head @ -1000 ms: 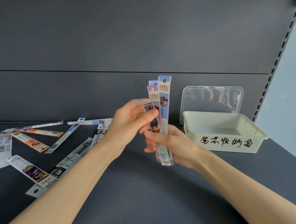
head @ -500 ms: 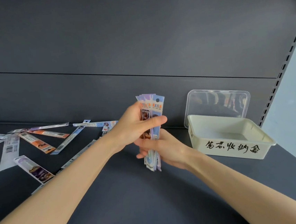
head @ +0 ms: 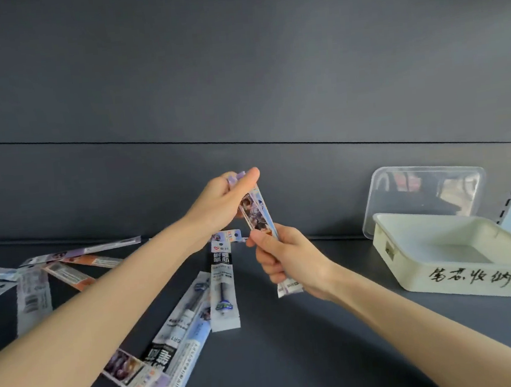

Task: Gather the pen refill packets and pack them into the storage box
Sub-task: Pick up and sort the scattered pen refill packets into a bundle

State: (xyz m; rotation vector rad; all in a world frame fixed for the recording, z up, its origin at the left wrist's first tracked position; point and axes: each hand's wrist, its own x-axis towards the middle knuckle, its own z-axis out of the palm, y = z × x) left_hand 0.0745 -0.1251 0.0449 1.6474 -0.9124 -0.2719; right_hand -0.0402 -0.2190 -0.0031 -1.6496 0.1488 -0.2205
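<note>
Head view: storage box unfilled, lidless.

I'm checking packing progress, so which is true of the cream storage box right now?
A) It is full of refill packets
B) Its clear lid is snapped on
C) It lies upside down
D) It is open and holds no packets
D: the storage box sits upright and open with a bare floor, while the clear lid leans behind it.
</note>
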